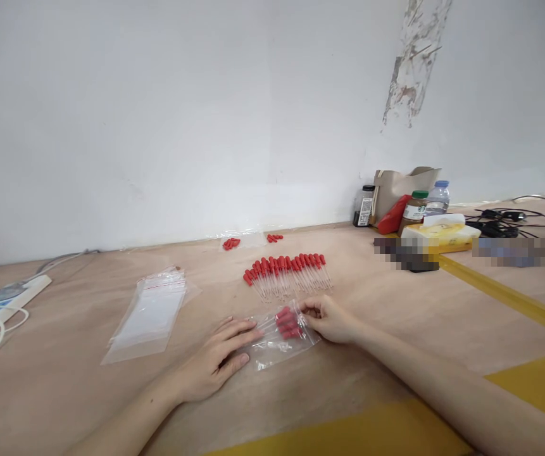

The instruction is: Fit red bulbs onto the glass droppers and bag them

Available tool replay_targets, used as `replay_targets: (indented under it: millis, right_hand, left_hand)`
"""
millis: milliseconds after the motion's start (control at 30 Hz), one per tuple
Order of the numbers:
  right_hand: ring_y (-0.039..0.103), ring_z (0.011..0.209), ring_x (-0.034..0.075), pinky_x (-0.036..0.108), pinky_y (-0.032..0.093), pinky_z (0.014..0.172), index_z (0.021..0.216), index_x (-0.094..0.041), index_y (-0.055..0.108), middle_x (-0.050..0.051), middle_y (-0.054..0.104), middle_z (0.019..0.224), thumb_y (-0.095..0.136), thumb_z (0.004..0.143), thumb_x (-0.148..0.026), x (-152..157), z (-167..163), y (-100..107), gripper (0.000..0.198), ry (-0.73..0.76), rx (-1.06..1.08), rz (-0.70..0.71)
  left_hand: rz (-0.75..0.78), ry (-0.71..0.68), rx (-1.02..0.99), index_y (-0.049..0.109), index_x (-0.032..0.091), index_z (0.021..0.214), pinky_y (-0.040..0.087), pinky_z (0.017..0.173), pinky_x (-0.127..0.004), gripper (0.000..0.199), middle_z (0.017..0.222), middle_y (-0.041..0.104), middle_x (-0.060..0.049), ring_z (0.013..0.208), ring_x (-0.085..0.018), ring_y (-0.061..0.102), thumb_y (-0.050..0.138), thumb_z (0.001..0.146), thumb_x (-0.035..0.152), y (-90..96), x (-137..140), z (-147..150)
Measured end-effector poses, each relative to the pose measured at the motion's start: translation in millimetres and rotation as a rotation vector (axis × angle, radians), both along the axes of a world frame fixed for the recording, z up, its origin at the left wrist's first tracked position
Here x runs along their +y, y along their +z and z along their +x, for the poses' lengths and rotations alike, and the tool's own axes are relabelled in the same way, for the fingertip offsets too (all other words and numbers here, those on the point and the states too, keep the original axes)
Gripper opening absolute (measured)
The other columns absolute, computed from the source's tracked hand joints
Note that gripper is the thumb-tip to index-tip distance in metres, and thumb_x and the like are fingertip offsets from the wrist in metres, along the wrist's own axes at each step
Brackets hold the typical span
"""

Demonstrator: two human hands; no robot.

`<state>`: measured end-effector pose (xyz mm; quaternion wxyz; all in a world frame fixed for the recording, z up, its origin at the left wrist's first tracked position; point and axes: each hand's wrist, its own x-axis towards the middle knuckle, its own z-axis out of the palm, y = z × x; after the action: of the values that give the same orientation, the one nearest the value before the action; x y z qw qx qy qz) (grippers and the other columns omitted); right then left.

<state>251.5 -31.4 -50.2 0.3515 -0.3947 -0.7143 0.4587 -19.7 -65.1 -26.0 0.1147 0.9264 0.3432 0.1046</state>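
A clear plastic bag (267, 354) lies flat in front of me, holding several droppers with red rubber bulbs (289, 323). The bulbs point to the right, toward the bag's right end. My left hand (219, 358) rests with fingers stretched out, its fingertips on the bag's left end. At the other end, my right hand (329, 320) pinches the bag's upper right edge between thumb and fingers. Just beyond the bag, a row of loose red-bulbed droppers (286, 272) lies side by side, bulbs away from me.
Left of my hands is a stack of flat clear zip bags (151, 310). Loose red bulbs (231, 244) lie near the wall. A power strip (11, 304) with white cables is far left. Bottles, a beige bag (402, 190), a tissue pack (443, 235) and black cables (500, 223) stand right.
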Motion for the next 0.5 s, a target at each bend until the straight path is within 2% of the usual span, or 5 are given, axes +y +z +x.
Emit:
replay_targets:
  millis: [67, 133, 233, 333, 500]
  right_hand:
    - [0.051, 0.047, 0.008, 0.019, 0.04, 0.043, 0.089, -0.016, 0.063, 0.001, 0.064, 0.067, 0.05, 0.073, -0.027, 0, 3, 3, 0.024, 0.028, 0.001, -0.075]
    - [0.045, 0.04, 0.006, 0.017, 0.036, 0.038, 0.09, -0.014, 0.062, 0.0, 0.062, 0.062, 0.053, 0.071, -0.027, 5, 10, 4, 0.025, -0.085, -0.031, -0.084]
    - [0.051, 0.048, 0.009, 0.019, 0.039, 0.046, 0.078, -0.013, 0.062, 0.001, 0.062, 0.061, 0.055, 0.067, -0.024, 22, 21, 5, 0.017, -0.306, -0.097, 0.074]
    - [0.055, 0.057, 0.011, 0.02, 0.041, 0.053, 0.068, -0.013, 0.063, 0.003, 0.063, 0.063, 0.054, 0.066, -0.019, 46, 24, 12, 0.011, -0.411, -0.224, 0.234]
    - [0.059, 0.07, 0.013, 0.021, 0.042, 0.063, 0.071, -0.015, 0.066, 0.004, 0.066, 0.073, 0.053, 0.069, -0.021, 88, 0, 31, 0.014, -0.531, -0.396, 0.294]
  left_hand:
    - [-0.008, 0.01, 0.007, 0.036, 0.035, 0.128, 0.018, 0.105, -0.045, 0.038, 0.136, 0.035, 0.002, 0.125, -0.02, 0.03, 0.034, 0.091, 0.028, -1.3, 0, -1]
    - [-0.022, 0.027, 0.011, 0.038, 0.036, 0.126, 0.02, 0.105, -0.046, 0.037, 0.137, 0.032, 0.002, 0.126, -0.021, 0.027, 0.034, 0.09, 0.029, -1.9, 0, -2]
    - [-0.023, 0.025, -0.039, 0.044, 0.033, 0.123, 0.027, 0.103, -0.043, 0.035, 0.136, 0.033, 0.001, 0.125, -0.023, 0.029, 0.036, 0.09, 0.028, -2.1, 0, -3]
    - [-0.003, -0.006, -0.105, 0.051, 0.03, 0.117, 0.027, 0.103, -0.041, 0.031, 0.13, 0.042, -0.001, 0.123, -0.021, 0.033, 0.037, 0.09, 0.026, -1.9, 1, -2]
    - [-0.02, -0.03, -0.124, 0.049, 0.027, 0.12, 0.026, 0.104, -0.042, 0.032, 0.127, 0.046, -0.003, 0.121, -0.021, 0.035, 0.039, 0.089, 0.026, -2.8, 1, -2]
